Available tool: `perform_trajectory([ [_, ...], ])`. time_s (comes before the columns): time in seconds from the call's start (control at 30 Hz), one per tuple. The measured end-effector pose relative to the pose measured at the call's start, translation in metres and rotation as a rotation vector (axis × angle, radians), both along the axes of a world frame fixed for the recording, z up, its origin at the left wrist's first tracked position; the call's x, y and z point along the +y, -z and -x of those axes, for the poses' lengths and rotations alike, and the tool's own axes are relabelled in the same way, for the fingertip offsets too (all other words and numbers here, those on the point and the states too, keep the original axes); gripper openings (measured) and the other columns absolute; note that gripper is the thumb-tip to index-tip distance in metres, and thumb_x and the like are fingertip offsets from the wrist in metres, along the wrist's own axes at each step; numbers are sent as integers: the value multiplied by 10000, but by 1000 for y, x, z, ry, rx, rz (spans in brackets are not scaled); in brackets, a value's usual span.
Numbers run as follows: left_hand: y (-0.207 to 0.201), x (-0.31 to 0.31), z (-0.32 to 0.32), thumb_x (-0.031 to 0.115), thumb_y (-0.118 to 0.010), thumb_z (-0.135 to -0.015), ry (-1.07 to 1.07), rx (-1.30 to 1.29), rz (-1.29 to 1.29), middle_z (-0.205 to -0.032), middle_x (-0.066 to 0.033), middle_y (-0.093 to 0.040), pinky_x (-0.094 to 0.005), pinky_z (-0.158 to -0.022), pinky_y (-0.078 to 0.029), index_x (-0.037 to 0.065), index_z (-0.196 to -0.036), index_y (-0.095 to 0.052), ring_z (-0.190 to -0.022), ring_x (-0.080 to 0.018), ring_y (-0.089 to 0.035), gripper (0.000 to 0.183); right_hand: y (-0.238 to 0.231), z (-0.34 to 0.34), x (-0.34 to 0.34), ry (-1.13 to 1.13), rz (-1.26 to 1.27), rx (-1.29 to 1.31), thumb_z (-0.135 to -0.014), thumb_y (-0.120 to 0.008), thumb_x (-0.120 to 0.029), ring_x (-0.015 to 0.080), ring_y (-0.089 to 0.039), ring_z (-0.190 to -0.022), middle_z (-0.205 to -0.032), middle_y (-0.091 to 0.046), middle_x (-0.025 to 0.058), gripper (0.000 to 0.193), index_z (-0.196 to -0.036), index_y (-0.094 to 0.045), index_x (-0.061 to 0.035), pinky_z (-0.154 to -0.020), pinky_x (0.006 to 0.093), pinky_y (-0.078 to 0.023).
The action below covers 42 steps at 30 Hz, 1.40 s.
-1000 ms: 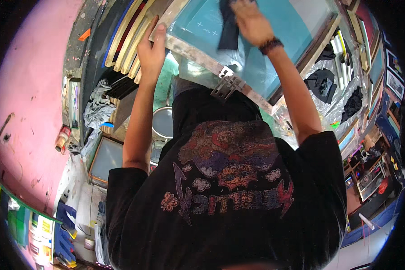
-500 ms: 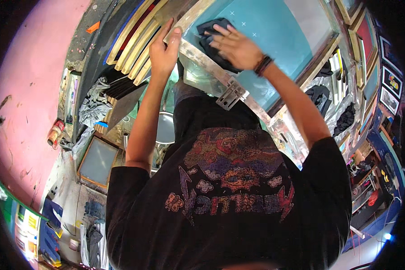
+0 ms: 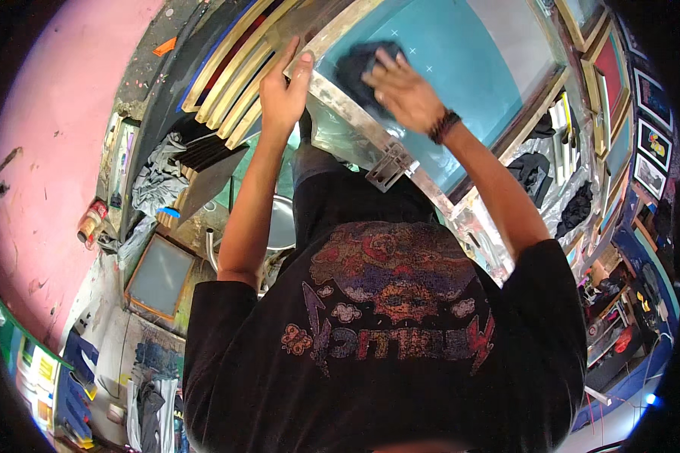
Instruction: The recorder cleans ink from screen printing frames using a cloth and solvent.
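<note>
A printing screen with a pale wooden frame leans tilted in front of me. Its teal mesh carries three small white crosses. My left hand grips the frame's left corner, thumb on the near side and fingers reaching along the edge. Under the fingers of my right hand a bunched black cloth is pressed against the mesh near its left side. Both the cloth and these fingers are slightly smeared by motion. A metal hinge clamp is fixed to the frame's lower rail.
Several wooden frames stand stacked to the left of the screen. Grey crumpled cloth and a small framed screen lie lower left. A bottle is by the pink wall. Dark rags lie on plastic at the right.
My right hand and the black cloth have shifted slightly on the mesh. The view has moved a little, and my left hand keeps its grip on the frame.
</note>
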<state>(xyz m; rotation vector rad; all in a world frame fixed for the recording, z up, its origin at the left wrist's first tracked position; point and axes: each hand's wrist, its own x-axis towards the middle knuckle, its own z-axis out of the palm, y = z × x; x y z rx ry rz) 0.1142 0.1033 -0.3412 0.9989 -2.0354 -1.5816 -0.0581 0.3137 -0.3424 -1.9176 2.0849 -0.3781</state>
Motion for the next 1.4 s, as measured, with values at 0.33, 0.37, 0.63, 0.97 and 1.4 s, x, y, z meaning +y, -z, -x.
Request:
perform_trajectory([
  [0.33,3,0,3,450,-640,-965,-27,7,22,-590,6,-460,-261,-531,-366,25,-1369,-604,-566,-72,-395,588,-5,-14,-11,263,185,3,-938,-666,-345,274,-496,-1369,-1441,-573,5,349,-1183,-705,-99,-1141,447,-407],
  [0.37,3,-1,1,455,-639,-966,-44,-1,-21,-561,42,-370,-253,-478,-298,26,-1367,-608,-535,-53,-323,589,-2,-1,9,273,178,0,-938,-666,-345,274,-496,-1369,-1441,-573,5,349,-1183,-705,-99,-1141,447,-407],
  [0.63,12,3,9,388,-653,-982,-57,80,-75,-653,54,-486,-224,-484,-252,-7,-1395,-571,-550,-28,-310,577,11,-4,2,406,101,65,-918,-647,-213,357,-484,-1362,-1352,-599,192,396,-1269,-614,-32,-1136,471,-405],
  [0.97,5,5,18,261,-586,-1016,-20,125,-72,-1429,-208,-552,-314,-1098,-355,-76,-1436,-480,-1285,-209,-520,549,9,1,0,241,96,-94,-851,-686,-100,310,-466,-1392,-1454,-545,120,438,-1282,-621,-56,-1183,486,-337],
  [1.4,3,8,17,260,-600,-1008,-50,92,-93,-1449,-204,-537,-323,-1121,-334,-50,-1447,-482,-1320,-227,-504,551,12,40,12,49,76,-113,-850,-659,-86,262,-535,-1340,-1515,-498,43,491,-1336,-603,-133,-1171,436,-388],
])
